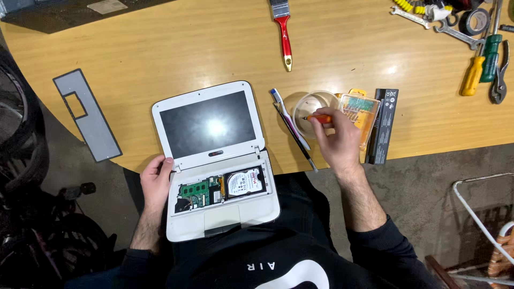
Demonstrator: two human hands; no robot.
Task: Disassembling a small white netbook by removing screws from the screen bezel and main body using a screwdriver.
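A small white laptop (pixel 184 227) lies open on my lap against the table edge, its keyboard removed so a green circuit board and a silver hard drive (pixel 244 182) show. My left hand (pixel 156 181) grips the laptop's left side near the hinge. My right hand (pixel 337 140) holds a small orange-handled screwdriver (pixel 320 118) with its tip over a clear round bowl (pixel 313 109) on the table. Beside the bowl sits an orange and clear bit case (pixel 363 111).
On the wooden table (pixel 160 48) lie a grey keyboard bezel (pixel 88 115), a red-handled brush (pixel 284 33), a pen (pixel 290 119), a black battery pack (pixel 384 126), and at the far right screwdrivers (pixel 474 75), wrenches, pliers and a tape roll. A white wire frame (pixel 476 214) stands on the floor.
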